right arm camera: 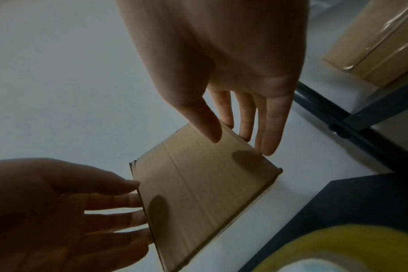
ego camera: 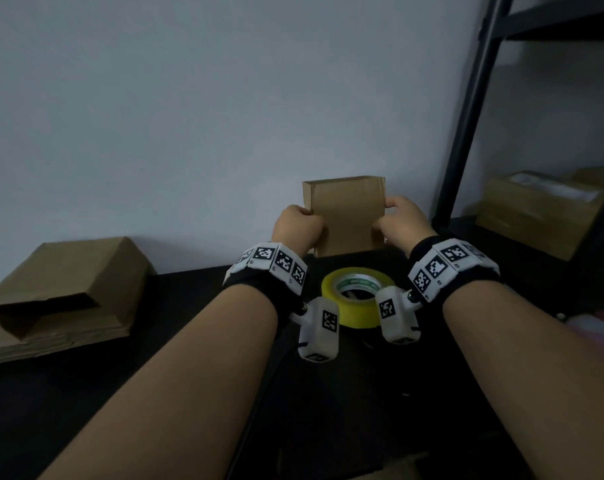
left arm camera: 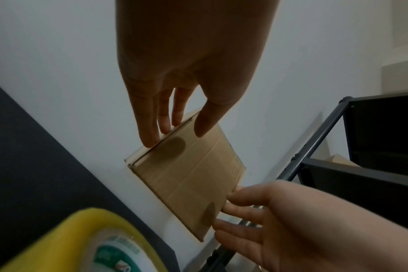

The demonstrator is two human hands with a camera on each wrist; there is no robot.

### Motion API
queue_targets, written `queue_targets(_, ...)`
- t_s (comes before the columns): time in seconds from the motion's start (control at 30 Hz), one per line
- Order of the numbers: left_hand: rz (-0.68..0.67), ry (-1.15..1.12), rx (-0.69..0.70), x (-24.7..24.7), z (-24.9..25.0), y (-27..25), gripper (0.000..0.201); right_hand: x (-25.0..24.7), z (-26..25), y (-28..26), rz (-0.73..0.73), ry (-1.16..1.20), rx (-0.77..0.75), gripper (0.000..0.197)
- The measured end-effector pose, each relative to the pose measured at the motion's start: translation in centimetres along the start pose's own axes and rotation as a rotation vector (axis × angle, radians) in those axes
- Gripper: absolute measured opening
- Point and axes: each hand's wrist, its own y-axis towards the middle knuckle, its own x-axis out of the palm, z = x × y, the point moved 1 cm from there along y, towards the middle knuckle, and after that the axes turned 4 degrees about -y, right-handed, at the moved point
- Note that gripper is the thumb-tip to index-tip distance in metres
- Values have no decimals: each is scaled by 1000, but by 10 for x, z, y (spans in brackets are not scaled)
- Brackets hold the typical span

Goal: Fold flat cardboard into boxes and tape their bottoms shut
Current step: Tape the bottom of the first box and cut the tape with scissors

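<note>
A small brown cardboard box (ego camera: 347,216) stands upright at the back of the black table (ego camera: 189,341), close to the white wall. My left hand (ego camera: 309,213) grips its left edge and my right hand (ego camera: 385,211) grips its right edge. In the left wrist view the left hand (left arm camera: 175,132) has its thumb on the front face of the box (left arm camera: 189,174) and its fingers at the side. In the right wrist view the right hand (right arm camera: 240,143) holds the box (right arm camera: 203,184) the same way. A yellow tape roll (ego camera: 357,296) lies flat just in front of the box, between my wrists.
At the left, a partly folded cardboard box (ego camera: 72,282) lies on a stack of flat cardboard (ego camera: 34,344). A black metal shelf frame (ego camera: 467,109) stands at the right, with taped cartons (ego camera: 536,213) on it. The white wall is directly behind the small box.
</note>
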Motion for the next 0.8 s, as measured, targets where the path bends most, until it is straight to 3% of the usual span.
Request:
queue_targets(0.2, -87, 43, -15, 46, 0, 21, 25, -12, 28, 27, -10, -22, 49, 47)
queue_targets(0.37, -125, 11, -110, 74, 0, 32, 51, -13, 49, 44, -55, -31, 100, 43)
queue_targets(0.57, -201, -64, -120, 88, -8, 41, 36, -5, 64, 58, -148, -52, 121, 36)
queue_targets(0.8, -204, 3, -131, 85, -8, 38, 33, -1, 63, 56, -94, -49, 154, 34)
